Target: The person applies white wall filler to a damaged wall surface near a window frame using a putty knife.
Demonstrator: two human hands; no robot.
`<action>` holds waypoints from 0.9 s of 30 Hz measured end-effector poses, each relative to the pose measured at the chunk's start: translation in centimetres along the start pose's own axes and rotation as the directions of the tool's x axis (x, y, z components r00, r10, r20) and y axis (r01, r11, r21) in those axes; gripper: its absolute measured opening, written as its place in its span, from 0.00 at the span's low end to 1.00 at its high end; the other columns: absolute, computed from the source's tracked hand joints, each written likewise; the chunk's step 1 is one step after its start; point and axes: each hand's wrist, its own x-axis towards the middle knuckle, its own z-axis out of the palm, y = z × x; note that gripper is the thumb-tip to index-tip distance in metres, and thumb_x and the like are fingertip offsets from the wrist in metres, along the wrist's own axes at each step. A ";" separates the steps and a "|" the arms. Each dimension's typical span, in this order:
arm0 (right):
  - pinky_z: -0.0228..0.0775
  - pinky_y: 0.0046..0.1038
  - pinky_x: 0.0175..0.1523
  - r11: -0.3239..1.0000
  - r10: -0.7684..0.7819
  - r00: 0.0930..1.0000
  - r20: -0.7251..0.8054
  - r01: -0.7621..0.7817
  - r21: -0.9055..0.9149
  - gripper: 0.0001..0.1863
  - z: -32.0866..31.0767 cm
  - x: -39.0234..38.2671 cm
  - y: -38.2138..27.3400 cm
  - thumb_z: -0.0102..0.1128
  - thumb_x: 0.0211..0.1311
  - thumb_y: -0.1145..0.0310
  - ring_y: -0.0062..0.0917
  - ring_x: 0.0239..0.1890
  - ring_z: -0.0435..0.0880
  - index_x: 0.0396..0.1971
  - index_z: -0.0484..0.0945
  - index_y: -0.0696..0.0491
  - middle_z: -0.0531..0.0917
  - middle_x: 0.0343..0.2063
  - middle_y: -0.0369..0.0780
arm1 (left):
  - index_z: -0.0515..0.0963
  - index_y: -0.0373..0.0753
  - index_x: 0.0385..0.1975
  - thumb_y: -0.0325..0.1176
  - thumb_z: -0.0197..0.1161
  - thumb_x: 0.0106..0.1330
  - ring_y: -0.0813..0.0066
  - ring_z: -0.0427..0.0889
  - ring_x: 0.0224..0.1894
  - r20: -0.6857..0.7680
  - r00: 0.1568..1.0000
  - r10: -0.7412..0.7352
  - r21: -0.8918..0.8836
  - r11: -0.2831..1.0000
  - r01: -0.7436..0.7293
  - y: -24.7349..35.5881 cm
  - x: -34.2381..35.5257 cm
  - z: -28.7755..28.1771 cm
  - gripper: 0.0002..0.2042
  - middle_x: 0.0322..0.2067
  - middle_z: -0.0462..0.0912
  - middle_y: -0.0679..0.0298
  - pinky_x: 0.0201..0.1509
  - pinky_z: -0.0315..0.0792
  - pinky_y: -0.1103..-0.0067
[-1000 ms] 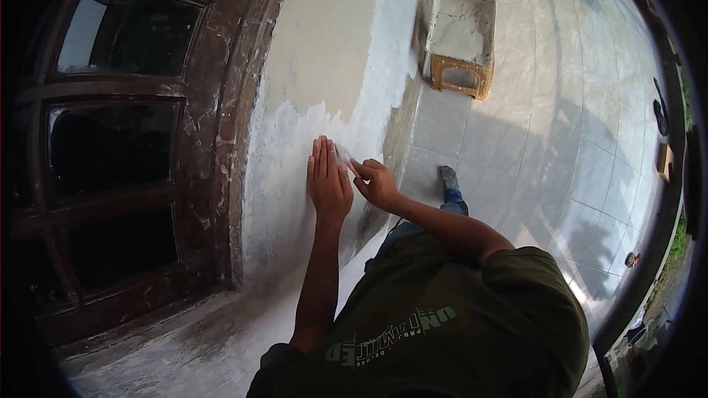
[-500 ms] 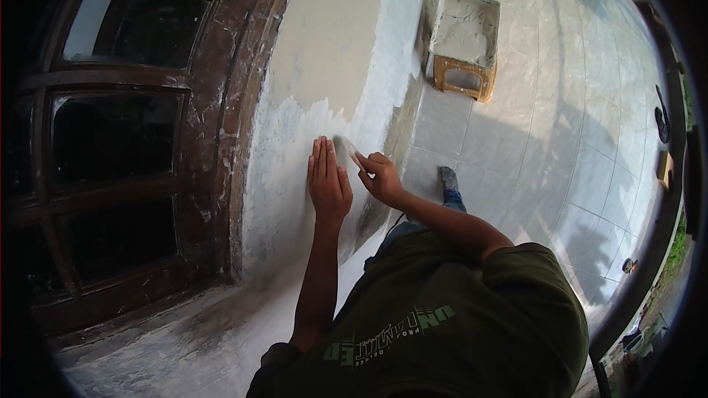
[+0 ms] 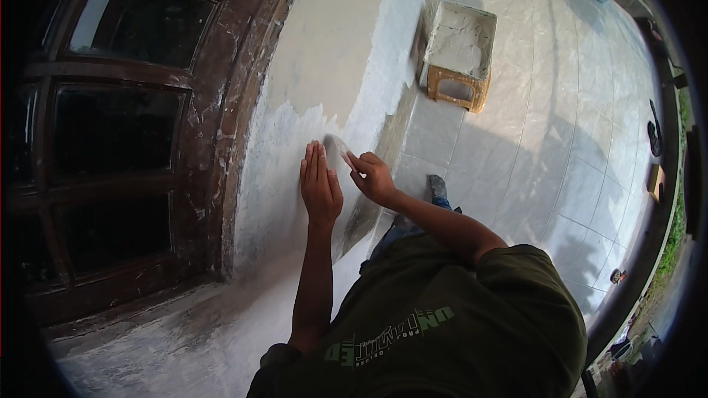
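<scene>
My left hand lies flat against the wall, fingers stretched upward and held side by side. Just to its right, my right hand grips a putty knife by its handle. The knife's pale, smeared blade points up and left, close to the left fingertips and at the wall's surface. Around both hands the wall is whitish and patchy; above them a smoother beige coat ends in a ragged edge. Whether the left fingers touch the blade, I cannot tell.
A tray of greyish-white paste rests on a yellow-brown plastic stool on the tiled floor. A dark wooden door with glass panes stands to the left. My foot is on the tiles below the wall.
The whole view has shifted slightly, with the stool and tray appearing lower and further left. Both hands keep nearly the same pose on the wall, the putty knife still in the right one.
</scene>
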 end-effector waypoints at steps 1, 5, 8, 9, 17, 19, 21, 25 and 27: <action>0.72 0.34 0.36 0.999 0.044 0.997 -0.066 -0.045 -0.005 0.21 -0.4 1.7 0.9 0.64 0.52 0.77 0.34 0.29 0.77 0.50 0.79 0.58 0.76 0.22 0.41 | 0.63 0.27 0.65 0.32 0.40 0.72 0.52 0.58 0.72 -0.005 1.000 -0.007 0.008 1.000 0.007 -0.1 0.0 0.2 0.24 0.67 0.64 0.47 0.74 0.48 0.61; 0.72 0.34 0.37 0.990 0.126 0.964 -0.233 -0.136 -0.028 0.22 -1.3 9.4 1.9 0.63 0.52 0.77 0.34 0.30 0.77 0.51 0.78 0.59 0.77 0.24 0.42 | 0.63 0.27 0.65 0.32 0.40 0.72 0.53 0.58 0.72 -0.021 0.999 -0.026 0.015 1.000 0.026 0.7 0.5 0.3 0.24 0.67 0.64 0.47 0.74 0.49 0.61; 0.73 0.33 0.38 0.999 0.036 0.975 -0.220 -0.028 0.038 0.24 1.3 9.5 0.1 0.64 0.51 0.77 0.34 0.33 0.79 0.52 0.76 0.60 0.78 0.26 0.43 | 0.63 0.25 0.64 0.32 0.39 0.72 0.51 0.59 0.71 -0.069 0.996 -0.056 -0.022 0.998 0.055 1.2 0.2 0.4 0.24 0.66 0.65 0.46 0.74 0.49 0.60; 0.73 0.32 0.37 0.998 0.013 0.983 -0.185 -0.003 0.059 0.25 1.9 7.9 -1.0 0.64 0.51 0.78 0.34 0.31 0.79 0.52 0.77 0.60 0.78 0.26 0.43 | 0.64 0.25 0.63 0.32 0.39 0.72 0.50 0.60 0.71 -0.107 0.992 -0.068 -0.044 0.997 0.063 1.1 -0.2 0.2 0.24 0.65 0.65 0.46 0.74 0.49 0.60; 0.74 0.29 0.37 0.906 0.323 0.905 0.278 -0.380 0.186 0.11 -4.5 -2.4 0.2 0.61 0.54 0.76 0.29 0.27 0.81 0.38 0.82 0.63 0.80 0.24 0.42 | 0.64 0.24 0.63 0.30 0.38 0.73 0.50 0.59 0.71 -0.272 0.952 -0.140 -0.094 0.988 0.119 2.7 -2.5 -0.2 0.22 0.66 0.65 0.46 0.74 0.50 0.60; 0.78 0.27 0.44 0.538 0.553 0.750 0.363 -0.654 0.532 0.08 -6.4 -2.9 1.8 0.60 0.60 0.75 0.25 0.34 0.85 0.34 0.81 0.65 0.84 0.31 0.42 | 0.64 0.24 0.63 0.29 0.39 0.73 0.51 0.58 0.71 -0.305 0.939 -0.158 -0.104 0.986 0.132 3.7 -3.0 -0.2 0.22 0.66 0.65 0.47 0.74 0.50 0.60; 0.80 0.30 0.48 0.298 0.606 0.683 0.408 -0.671 0.679 0.07 -9.2 -2.6 2.1 0.58 0.62 0.76 0.28 0.37 0.86 0.34 0.81 0.64 0.85 0.35 0.44 | 0.64 0.25 0.63 0.29 0.39 0.74 0.52 0.57 0.72 -0.324 0.921 -0.217 -0.166 0.971 0.170 5.1 -3.5 0.0 0.21 0.66 0.64 0.48 0.74 0.50 0.60; 0.79 0.32 0.51 0.272 0.611 0.668 0.424 -0.680 0.681 0.09 -14.4 -1.8 0.6 0.55 0.65 0.74 0.31 0.42 0.86 0.41 0.79 0.62 0.85 0.39 0.45 | 0.63 0.26 0.64 0.29 0.39 0.74 0.52 0.57 0.72 -0.342 0.900 -0.271 -0.211 0.955 0.208 8.6 -4.8 0.7 0.22 0.66 0.64 0.48 0.74 0.50 0.61; 0.75 0.35 0.56 0.244 0.587 0.673 0.450 -0.677 0.694 0.09 -17.0 -1.9 -0.1 0.54 0.66 0.74 0.31 0.46 0.84 0.44 0.78 0.59 0.85 0.43 0.44 | 0.63 0.27 0.64 0.30 0.39 0.74 0.51 0.57 0.72 -0.362 0.889 -0.281 -0.289 0.940 0.180 10.7 -5.1 1.5 0.22 0.67 0.64 0.48 0.74 0.50 0.60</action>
